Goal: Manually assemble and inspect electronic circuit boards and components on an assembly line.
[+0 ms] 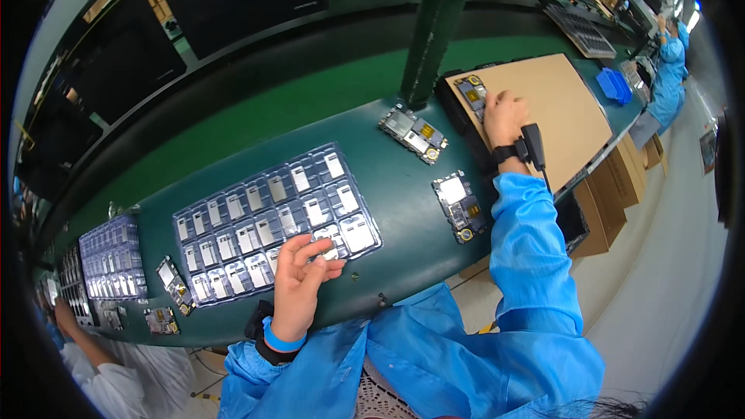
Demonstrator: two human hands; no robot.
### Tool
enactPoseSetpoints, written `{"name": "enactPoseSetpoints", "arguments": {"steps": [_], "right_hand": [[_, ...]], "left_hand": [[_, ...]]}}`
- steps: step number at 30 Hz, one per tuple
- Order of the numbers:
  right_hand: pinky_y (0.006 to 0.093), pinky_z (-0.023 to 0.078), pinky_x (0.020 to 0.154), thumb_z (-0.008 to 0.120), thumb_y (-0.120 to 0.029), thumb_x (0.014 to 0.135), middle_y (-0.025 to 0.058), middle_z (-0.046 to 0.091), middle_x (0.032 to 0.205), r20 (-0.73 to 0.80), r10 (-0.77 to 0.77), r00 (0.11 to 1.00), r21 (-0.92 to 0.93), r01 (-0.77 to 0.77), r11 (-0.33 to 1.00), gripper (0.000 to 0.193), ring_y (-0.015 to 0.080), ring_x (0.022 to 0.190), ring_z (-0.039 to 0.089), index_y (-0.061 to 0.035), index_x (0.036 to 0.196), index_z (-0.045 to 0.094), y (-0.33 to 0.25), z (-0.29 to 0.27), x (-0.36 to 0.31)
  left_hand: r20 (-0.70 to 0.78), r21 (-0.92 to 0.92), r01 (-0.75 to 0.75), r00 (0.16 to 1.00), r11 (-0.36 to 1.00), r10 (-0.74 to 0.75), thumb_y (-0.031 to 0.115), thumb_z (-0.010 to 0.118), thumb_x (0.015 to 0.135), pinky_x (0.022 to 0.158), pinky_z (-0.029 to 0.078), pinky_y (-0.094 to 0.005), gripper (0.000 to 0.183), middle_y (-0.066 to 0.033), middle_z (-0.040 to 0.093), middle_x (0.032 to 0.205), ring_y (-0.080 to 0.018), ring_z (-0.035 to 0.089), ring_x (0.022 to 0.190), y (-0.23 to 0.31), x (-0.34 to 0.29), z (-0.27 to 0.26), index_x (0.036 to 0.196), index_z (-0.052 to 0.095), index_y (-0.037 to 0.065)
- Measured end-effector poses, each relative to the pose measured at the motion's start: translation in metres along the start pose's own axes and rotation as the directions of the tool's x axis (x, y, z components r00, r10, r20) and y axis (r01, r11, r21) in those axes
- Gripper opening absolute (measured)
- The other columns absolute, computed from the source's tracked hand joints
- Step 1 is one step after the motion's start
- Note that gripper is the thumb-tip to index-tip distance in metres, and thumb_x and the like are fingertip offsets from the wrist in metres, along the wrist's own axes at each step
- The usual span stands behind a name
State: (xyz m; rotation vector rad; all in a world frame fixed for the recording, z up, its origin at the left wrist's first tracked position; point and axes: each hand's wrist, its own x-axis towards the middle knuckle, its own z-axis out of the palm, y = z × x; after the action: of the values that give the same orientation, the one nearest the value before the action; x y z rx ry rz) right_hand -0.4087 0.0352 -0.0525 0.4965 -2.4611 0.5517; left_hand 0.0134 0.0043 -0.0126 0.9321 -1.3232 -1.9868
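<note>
At the right, my right hand (508, 118) has its fingers closed on the edge of a circuit board (470, 94), which lies at the left side of a brown cardboard sheet (555, 112). My left hand (301, 275) hovers over the near edge of a clear plastic tray (268, 164). Its thumb and fingers come together in a pinch; whether a tiny part sits between them I cannot make out. Silvery metal pieces (358, 234) fill the tray's pockets in rows. Between tray and cardboard lie two more circuit boards, an upper one (414, 133) and a lower one (459, 206).
Farther left are more boards (174, 285) and another clear tray (112, 257), beside a co-worker's arm (77, 334). A green post (437, 31) rises behind the boards. Cardboard boxes (601, 206) stand below the table's right edge. A blue bin (614, 86) sits farther back.
</note>
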Motion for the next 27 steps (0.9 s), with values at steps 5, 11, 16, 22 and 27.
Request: {"name": "enactPoseSetpoints", "arguments": {"steps": [5, 11, 16, 22, 27], "right_hand": [[0.0423, 0.043, 0.067, 0.065, -0.021, 0.074, 0.0158, 0.058, 0.084, 0.187, -0.306, 0.934, 0.49, 0.181, 0.853, 0.018, 0.0334, 0.082, 0.054, -0.0037, 0.073, 0.061, -0.061, -0.07, -0.037], [0.0395, 0.046, 0.073, 0.074, -0.023, 0.063, 0.0135, 0.06, 0.084, 0.454, -0.454, 0.766, 0.236, 0.388, 0.891, 0.031, 0.0332, 0.088, 0.055, -0.0031, 0.083, 0.062, -0.086, -0.031, -0.068], [0.0381, 0.046, 0.073, 0.068, -0.012, 0.069, 0.0195, 0.061, 0.088, 0.42, -0.459, 0.783, 0.457, 0.254, 0.852, 0.029, 0.034, 0.082, 0.059, 0.0001, 0.095, 0.061, -0.094, -0.046, -0.069], [0.0228, 0.044, 0.065, 0.059, -0.009, 0.082, 0.005, 0.062, 0.083, 0.749, -0.519, 0.413, 0.633, -0.679, 0.372, 0.019, 0.0108, 0.073, 0.057, 0.0044, 0.096, 0.058, -0.126, -0.109, -0.084], [0.0188, 0.042, 0.064, 0.056, -0.011, 0.085, 0.0015, 0.06, 0.083, 0.773, -0.596, 0.216, 0.382, -0.909, 0.167, 0.01, 0.0074, 0.075, 0.055, -0.0038, 0.091, 0.056, -0.146, -0.148, -0.142]], "left_hand": [[-0.04, -0.006, 0.022, 0.999, 1.0, -0.022, 0.007, 0.042, 0.09, 0.078, 0.049, -0.0338, 0.03, -0.0169, 0.051, 0.113, -0.023, 0.059, 0.089, -0.003, -0.009, -0.014, 0.119, 0.033, 0.005], [0.014, -0.043, 0.023, 1.0, 0.999, -0.023, 0.007, 0.043, 0.09, 0.078, 0.049, -0.0342, 0.03, -0.0167, 0.053, 0.111, -0.0239, 0.059, 0.089, 0.0, -0.009, -0.013, 0.118, 0.033, 0.005], [-0.036, -0.039, 0.013, 0.999, 0.999, -0.014, 0.007, 0.043, 0.09, 0.078, 0.049, -0.0344, 0.03, -0.0166, 0.055, 0.108, -0.0243, 0.06, 0.089, 0.002, -0.013, -0.028, 0.118, 0.034, 0.005], [-0.022, -0.082, 0.01, 1.0, 0.997, -0.012, 0.006, 0.043, 0.09, 0.079, 0.049, -0.034, 0.026, -0.0165, 0.055, 0.106, -0.0238, 0.059, 0.091, 0.007, -0.01, -0.029, 0.115, 0.038, 0.003], [0.05, -0.079, -0.061, 0.997, 0.995, 0.065, 0.012, 0.047, 0.091, 0.089, 0.045, -0.0351, 0.04, -0.0158, 0.052, 0.111, -0.0241, 0.055, 0.101, 0.003, 0.001, -0.015, 0.125, 0.031, -0.001]]}}
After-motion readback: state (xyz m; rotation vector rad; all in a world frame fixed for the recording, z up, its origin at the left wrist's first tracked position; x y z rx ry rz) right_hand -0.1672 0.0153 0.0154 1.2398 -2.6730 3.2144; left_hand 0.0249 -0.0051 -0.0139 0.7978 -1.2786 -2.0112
